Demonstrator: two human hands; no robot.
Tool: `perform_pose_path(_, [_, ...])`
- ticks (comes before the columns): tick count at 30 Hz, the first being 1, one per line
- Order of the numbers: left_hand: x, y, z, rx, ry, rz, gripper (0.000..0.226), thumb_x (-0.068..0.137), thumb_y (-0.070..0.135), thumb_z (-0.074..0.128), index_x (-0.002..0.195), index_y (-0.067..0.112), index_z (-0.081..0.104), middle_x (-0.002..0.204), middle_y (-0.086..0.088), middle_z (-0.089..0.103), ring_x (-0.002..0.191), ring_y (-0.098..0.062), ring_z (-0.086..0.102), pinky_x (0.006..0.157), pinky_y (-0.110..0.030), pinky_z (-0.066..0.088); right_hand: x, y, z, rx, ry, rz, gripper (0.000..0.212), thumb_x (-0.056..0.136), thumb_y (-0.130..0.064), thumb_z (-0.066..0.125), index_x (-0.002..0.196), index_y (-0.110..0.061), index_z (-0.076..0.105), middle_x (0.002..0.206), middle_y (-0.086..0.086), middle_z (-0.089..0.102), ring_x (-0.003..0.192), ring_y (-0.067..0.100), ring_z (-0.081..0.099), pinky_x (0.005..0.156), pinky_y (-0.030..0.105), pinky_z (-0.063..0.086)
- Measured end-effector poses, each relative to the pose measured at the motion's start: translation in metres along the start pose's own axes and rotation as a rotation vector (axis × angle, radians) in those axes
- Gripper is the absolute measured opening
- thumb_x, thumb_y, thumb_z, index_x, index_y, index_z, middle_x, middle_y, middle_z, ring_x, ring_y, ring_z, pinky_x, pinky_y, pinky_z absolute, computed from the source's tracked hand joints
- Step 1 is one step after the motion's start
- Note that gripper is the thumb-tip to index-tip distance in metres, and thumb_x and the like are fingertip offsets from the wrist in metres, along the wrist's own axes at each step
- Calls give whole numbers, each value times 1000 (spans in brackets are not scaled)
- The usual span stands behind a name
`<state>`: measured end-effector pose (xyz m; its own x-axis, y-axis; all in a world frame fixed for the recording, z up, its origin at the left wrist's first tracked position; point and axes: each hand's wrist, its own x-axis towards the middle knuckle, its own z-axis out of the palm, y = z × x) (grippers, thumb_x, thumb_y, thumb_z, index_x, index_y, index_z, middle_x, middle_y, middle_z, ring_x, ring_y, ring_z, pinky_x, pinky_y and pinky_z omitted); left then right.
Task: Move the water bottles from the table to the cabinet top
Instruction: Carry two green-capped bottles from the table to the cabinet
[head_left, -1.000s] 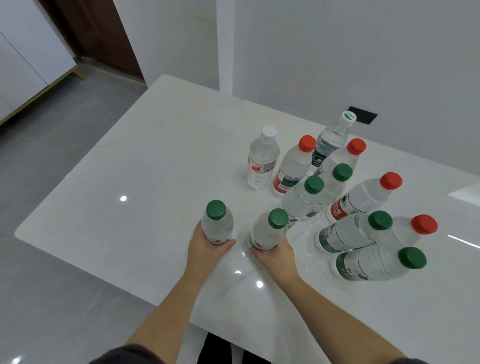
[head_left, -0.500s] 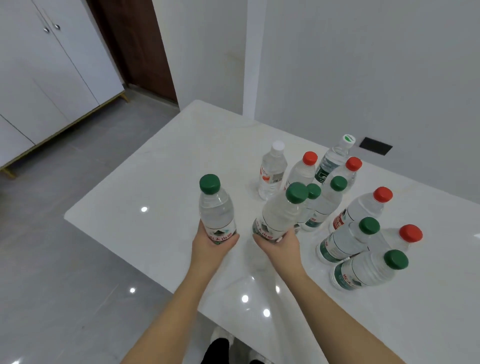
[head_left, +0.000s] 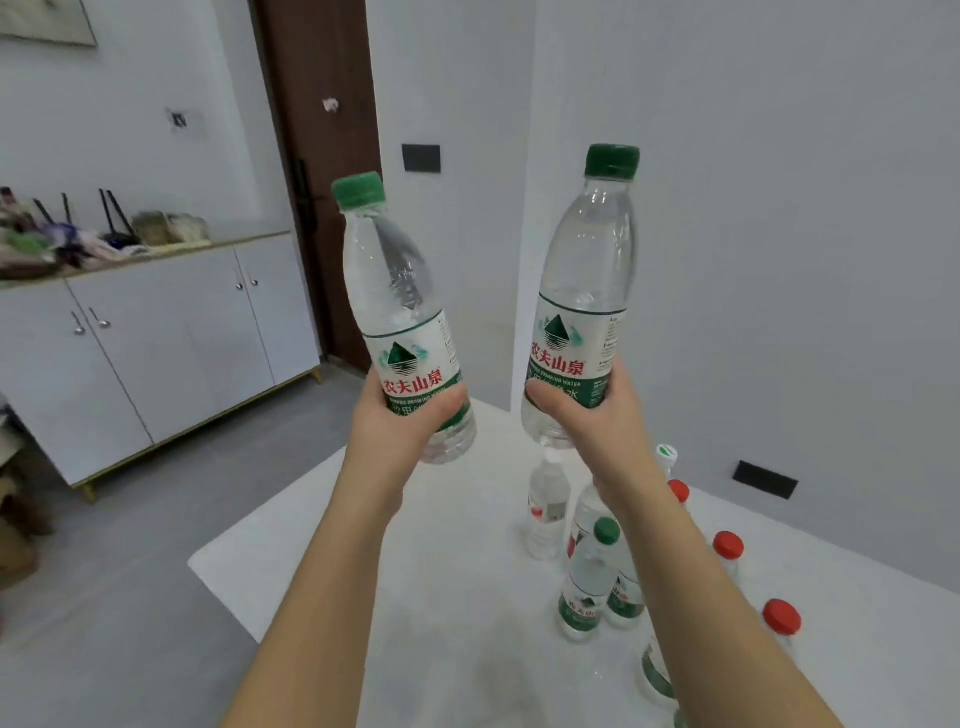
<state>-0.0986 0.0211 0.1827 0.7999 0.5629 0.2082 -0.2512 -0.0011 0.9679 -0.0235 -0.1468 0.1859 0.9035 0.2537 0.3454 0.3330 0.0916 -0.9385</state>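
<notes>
My left hand (head_left: 397, 421) grips the lower part of a green-capped water bottle (head_left: 395, 291), held high above the white table (head_left: 415, 545) and tilted slightly left. My right hand (head_left: 592, 415) grips a second green-capped bottle (head_left: 587, 270) by its label, nearly upright. Several more bottles stand on the table below my right forearm: a white-capped one (head_left: 545, 512), a green-capped one (head_left: 587, 587) and red-capped ones (head_left: 727, 548). The white cabinet (head_left: 156, 343) stands at the left against the wall, its top (head_left: 171, 252) partly covered with clutter.
A dark wooden door (head_left: 322, 156) is behind the cabinet's right end. Grey floor (head_left: 182, 493) lies between table and cabinet. Bags and dark items (head_left: 67, 244) crowd the cabinet top's left part. A white wall corner stands just behind the table.
Both hands have lifted their bottles off the table and raised them high. My view has swung up and left, bringing the cabinet into sight.
</notes>
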Motion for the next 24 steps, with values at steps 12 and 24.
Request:
perform_pose_path(12, [-36,34,-56,-19,110,-5,62,58,15,88,111,27,59,107,4,71,102,-18,67,96,-50,50,-28,-26,44,45,-136,30,49,73,-12,82,115,-26,60,102,-8,72,91,7,69,72,22,53])
perform_pose_path(24, [-21,68,-223,34,336,121,54,57,19,79,107,24,61,100,2,74,97,-22,70,84,-43,55,-23,-34,198,181,-286,-20,44,77,-7,78,107,-33,61,97,-12,73,88,5,70,67,19,54])
